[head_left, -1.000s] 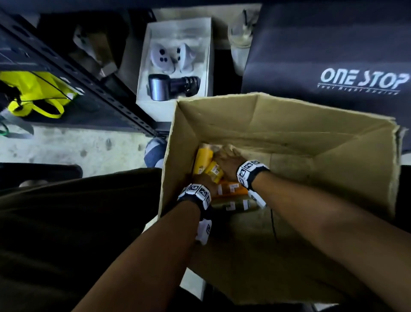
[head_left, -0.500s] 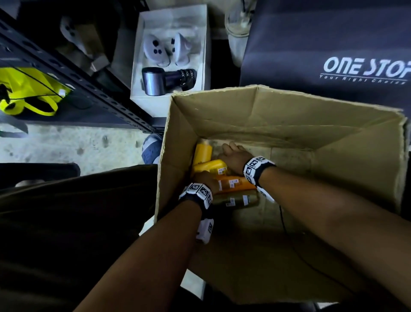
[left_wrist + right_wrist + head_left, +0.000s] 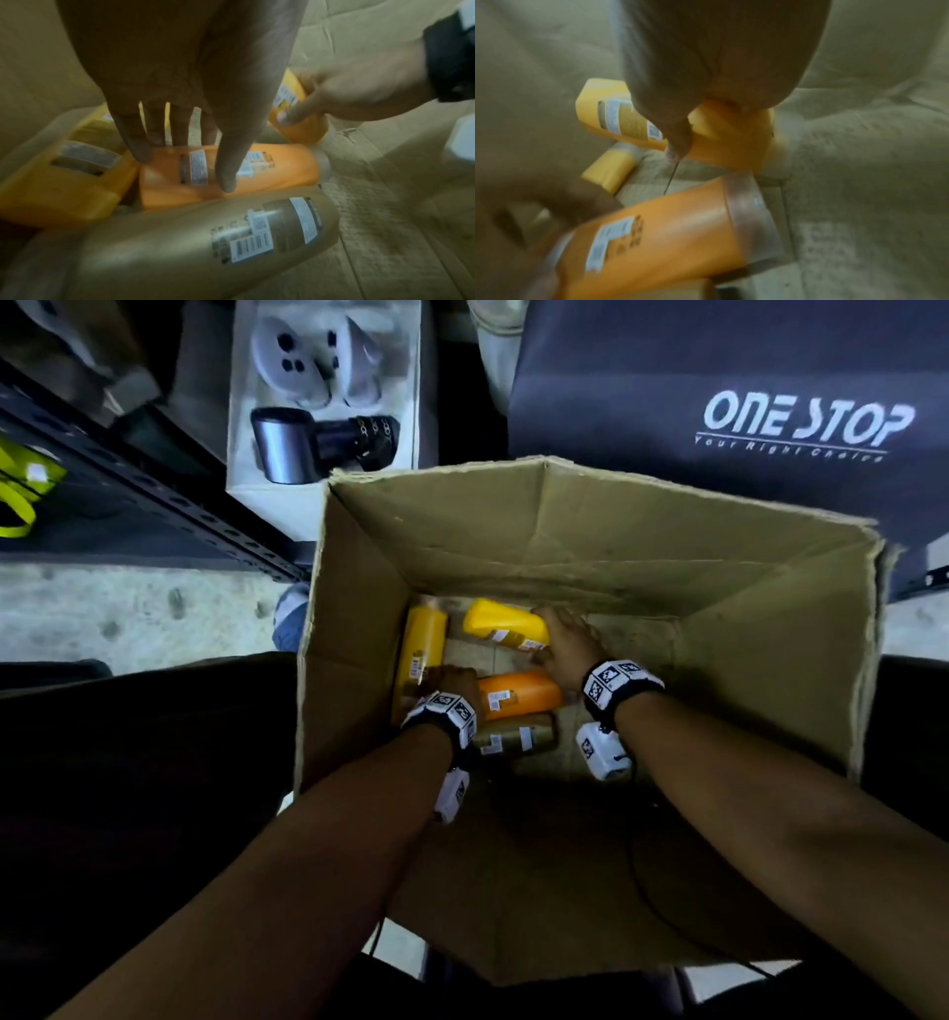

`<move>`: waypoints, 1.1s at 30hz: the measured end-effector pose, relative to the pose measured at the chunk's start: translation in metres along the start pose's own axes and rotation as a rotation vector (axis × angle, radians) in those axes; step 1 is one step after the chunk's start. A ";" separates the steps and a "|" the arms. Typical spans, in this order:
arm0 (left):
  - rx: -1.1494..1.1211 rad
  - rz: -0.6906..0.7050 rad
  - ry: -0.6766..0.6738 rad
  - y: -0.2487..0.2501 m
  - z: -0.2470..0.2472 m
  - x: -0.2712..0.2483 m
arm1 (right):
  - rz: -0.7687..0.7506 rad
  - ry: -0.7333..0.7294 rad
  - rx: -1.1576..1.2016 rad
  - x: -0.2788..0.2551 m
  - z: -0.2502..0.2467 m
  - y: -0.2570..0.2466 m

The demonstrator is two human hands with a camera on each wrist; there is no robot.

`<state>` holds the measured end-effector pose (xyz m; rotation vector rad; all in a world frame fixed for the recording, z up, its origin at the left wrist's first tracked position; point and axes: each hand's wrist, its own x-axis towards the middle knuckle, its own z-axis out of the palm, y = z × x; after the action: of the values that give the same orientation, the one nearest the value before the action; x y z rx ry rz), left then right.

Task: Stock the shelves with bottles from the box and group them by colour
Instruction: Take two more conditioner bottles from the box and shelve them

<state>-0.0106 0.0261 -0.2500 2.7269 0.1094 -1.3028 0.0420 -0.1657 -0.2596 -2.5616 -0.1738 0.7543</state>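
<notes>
An open cardboard box [image 3: 770, 618] holds several bottles lying on its floor. My right hand [image 3: 557, 634] grips a yellow bottle [image 3: 506, 624] near the far wall; the right wrist view shows thumb and fingers [image 3: 677, 146] curled round this yellow bottle [image 3: 721, 138]. My left hand [image 3: 452, 677] hovers with straight, spread fingers [image 3: 138, 150] over an orange bottle [image 3: 282, 170], between my two hands [image 3: 518, 693]. Whether they touch it is unclear. A second yellow bottle [image 3: 421, 649] lies along the left wall. A gold bottle [image 3: 518, 737] lies nearest me, large in the left wrist view [image 3: 205, 243].
A black metal shelf rack [image 3: 154, 480] runs at the upper left with a yellow bag [image 3: 20, 490] on it. A white box [image 3: 246, 469] of controllers and a grey cylinder stands behind the carton. A dark "ONE STOP" bag [image 3: 770, 377] fills the upper right. Concrete floor [image 3: 128, 608] lies left.
My right hand has carried the yellow bottle off the orange one toward the far wall. The left hand stays by the orange bottle, which now shows fully.
</notes>
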 end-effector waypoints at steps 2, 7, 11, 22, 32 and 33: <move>0.067 -0.020 -0.059 -0.001 0.003 0.006 | 0.040 0.026 0.068 -0.001 0.000 0.000; 0.174 0.009 -0.067 -0.005 0.000 0.004 | 0.101 0.107 0.211 -0.010 -0.002 -0.001; 0.040 0.020 -0.023 -0.011 -0.021 -0.001 | 0.154 0.164 0.351 -0.015 -0.009 -0.002; -0.583 0.104 0.309 0.025 -0.090 -0.030 | 0.367 0.290 0.785 -0.040 -0.030 0.004; -1.178 0.227 0.183 0.066 -0.035 -0.029 | 0.367 0.207 0.919 -0.043 -0.022 0.016; -1.163 0.243 0.167 0.068 -0.035 -0.027 | 0.365 0.215 0.916 -0.043 -0.022 0.017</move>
<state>0.0078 -0.0370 -0.2022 1.7445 0.3889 -0.6005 0.0177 -0.1997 -0.2306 -1.7692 0.5910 0.4989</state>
